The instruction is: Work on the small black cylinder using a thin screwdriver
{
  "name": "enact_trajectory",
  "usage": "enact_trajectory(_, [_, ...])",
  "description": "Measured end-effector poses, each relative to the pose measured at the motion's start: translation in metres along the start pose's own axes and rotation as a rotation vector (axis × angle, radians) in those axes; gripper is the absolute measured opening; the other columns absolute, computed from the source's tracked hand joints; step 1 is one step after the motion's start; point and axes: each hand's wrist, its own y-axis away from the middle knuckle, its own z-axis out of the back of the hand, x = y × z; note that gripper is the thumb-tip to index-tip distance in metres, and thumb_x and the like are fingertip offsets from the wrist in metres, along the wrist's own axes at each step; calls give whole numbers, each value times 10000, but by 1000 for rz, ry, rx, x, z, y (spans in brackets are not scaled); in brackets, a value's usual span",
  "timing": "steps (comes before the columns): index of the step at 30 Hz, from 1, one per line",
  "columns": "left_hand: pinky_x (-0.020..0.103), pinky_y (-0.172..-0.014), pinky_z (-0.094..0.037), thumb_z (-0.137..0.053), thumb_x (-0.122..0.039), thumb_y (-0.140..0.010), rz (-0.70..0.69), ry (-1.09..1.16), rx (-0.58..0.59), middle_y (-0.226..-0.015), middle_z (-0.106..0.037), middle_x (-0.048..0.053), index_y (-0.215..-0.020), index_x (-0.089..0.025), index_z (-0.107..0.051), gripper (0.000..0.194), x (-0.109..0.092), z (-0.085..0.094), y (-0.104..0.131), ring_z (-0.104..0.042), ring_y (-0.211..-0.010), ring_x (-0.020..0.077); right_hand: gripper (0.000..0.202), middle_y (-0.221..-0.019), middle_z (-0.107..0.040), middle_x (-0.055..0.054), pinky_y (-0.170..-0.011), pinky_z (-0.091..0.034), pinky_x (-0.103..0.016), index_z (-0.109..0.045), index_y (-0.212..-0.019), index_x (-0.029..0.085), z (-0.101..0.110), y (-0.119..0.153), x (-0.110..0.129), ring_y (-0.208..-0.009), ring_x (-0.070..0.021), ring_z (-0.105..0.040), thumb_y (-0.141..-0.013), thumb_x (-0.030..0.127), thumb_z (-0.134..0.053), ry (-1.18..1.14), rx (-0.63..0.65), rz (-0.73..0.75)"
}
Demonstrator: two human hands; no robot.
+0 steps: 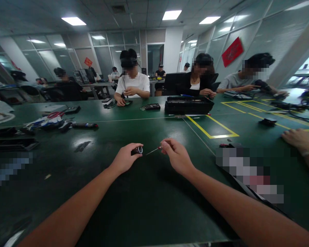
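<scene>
Your left arm slants up from the lower left of the frame, and your left hand (pixel 123 159) sits near the centre, thumb below and fingers above, gripping a short dark cylinder (pixel 137 150). The cylinder lies between your thumb and fingertips at the hand's right side, its round, pale-rimmed end turned toward the right of the frame. Your right arm comes in from the lower right, and your right hand (pixel 179 155) is just right of centre, its fingers bent in and pinching a thin tool (pixel 153 150) by its reddish end. The tool's slim metal shaft extends leftward from your fingertips and slopes slightly down, its tip near the cylinder's open-looking end but apart from it. Both hands are over the green table (pixel 144 206). In the left part of the frame, a dark pen-like object (pixel 85 126) lies on the table; above and right of your hands stands a long black box (pixel 187 107), with a yellow-taped outline (pixel 224 136) below and right of it.
</scene>
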Motion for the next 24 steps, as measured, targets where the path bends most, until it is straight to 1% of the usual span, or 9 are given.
enact_trajectory(3, [382,-1070,-428,-678,-180,-870,-62,17,-18,-1285,-643,17,-1251,-281,-656,395,2,0,1,-581,-1198,211,262,-883,-710,-36,-764,-521,-349,-657,-1039,221,1,2,4,-808,-187,-664,-970,423,-506,-53,-27,22])
enact_trajectory(7, [408,-1053,-437,-703,-216,-868,-36,-23,-50,-1279,-656,31,-1354,-276,-589,503,-2,-1,2,-590,-1184,229,279,-966,-729,-52,-802,-536,-361,-639,-1138,226,1,4,5,-877,-197,-682,-973,417,-519,-86,-15,49])
enact_trajectory(11, [409,-1029,-446,-726,-226,-857,-64,-66,-56,-1244,-675,33,-1265,-245,-654,414,-6,0,3,-598,-1157,235,274,-978,-734,-50,-807,-536,-365,-635,-1155,231,0,4,3,-901,-197,-689,-980,408,-520,-57,17,66])
enact_trajectory(13, [413,-1011,-454,-726,-230,-858,-84,-75,-55,-1215,-686,34,-1252,-244,-661,400,-6,0,3,-608,-1129,235,260,-957,-735,-45,-802,-536,-362,-641,-1137,229,-1,4,3,-885,-193,-688,-980,399,-522,-41,20,69])
enact_trajectory(15, [433,-1033,-441,-723,-235,-862,-99,-78,-51,-1210,-689,36,-1256,-250,-659,400,-5,0,3,-609,-1129,239,250,-940,-737,-41,-791,-534,-356,-648,-1121,230,-1,4,3,-865,-188,-688,-979,394,-524,-26,11,72])
enact_trajectory(19, [507,-1115,-367,-711,-246,-870,-98,-94,-38,-1231,-686,41,-1268,-265,-653,403,-4,0,3,-601,-1155,255,243,-946,-745,-40,-788,-536,-350,-658,-1114,232,-1,4,5,-869,-188,-697,-975,388,-532,-10,10,65])
enact_trajectory(24, [520,-1138,-346,-709,-252,-869,-106,-109,-45,-1238,-688,36,-1270,-267,-652,406,-3,0,2,-603,-1163,249,251,-970,-757,-46,-830,-539,-357,-659,-1123,223,-1,5,5,-911,-192,-711,-969,382,-541,-37,44,70])
